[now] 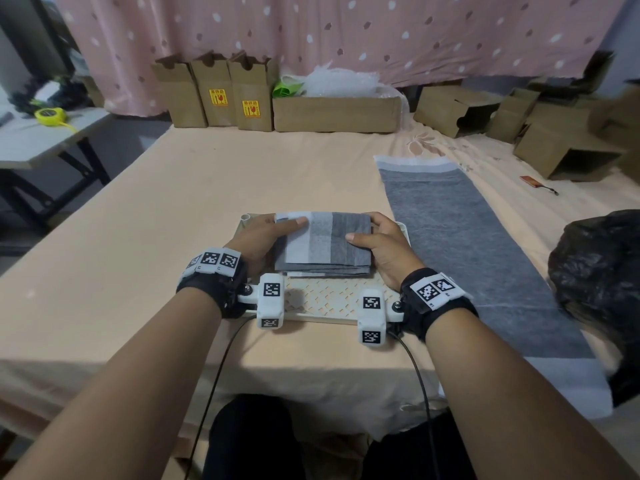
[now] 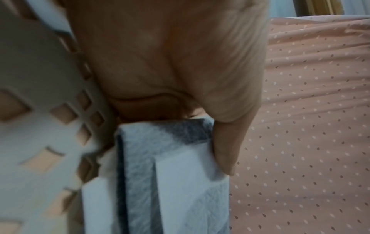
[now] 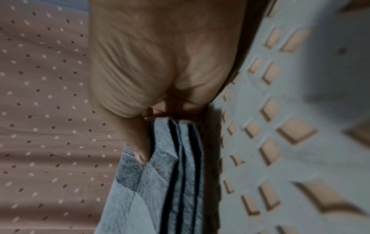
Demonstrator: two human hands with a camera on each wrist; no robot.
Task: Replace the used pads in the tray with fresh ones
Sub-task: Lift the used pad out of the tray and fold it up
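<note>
Left hand [image 1: 263,237] and right hand [image 1: 381,244] pinch folded pad [image 1: 329,242] by opposite edges above tray [image 1: 332,299]. Risk: uneven pull, layers slip, pad unfolds crooked.

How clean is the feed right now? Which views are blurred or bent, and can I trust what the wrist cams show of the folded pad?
Head view: sharp at the centre, wide-angle bending at the edges, dim even light. Left wrist view: smeared; the left hand fills the top, the folded pad and perforated tray are soft. Right wrist view: equally blurred, though the right hand thumb on the pad's layered edge reads clearly.
</note>
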